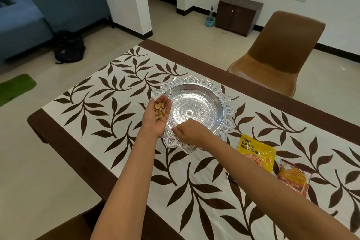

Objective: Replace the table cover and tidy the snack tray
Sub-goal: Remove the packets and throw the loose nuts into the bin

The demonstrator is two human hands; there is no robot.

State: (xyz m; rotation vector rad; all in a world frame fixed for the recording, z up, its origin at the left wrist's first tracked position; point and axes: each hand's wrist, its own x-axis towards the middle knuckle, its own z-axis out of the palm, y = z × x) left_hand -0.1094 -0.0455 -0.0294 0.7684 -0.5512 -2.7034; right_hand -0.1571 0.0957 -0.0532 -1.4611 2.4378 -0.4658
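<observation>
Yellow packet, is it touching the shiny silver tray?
Apart. The head view shows a strip of leafy table cover between the yellow packet and the rim of the silver tray.

Right hand [190, 130] hides its own fingertips.

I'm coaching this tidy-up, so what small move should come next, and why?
Probably reach the right hand into the silver tray for the few specks near its centre, adding them to the snack pieces cupped in the left hand; the tray looks otherwise emptied.
</observation>
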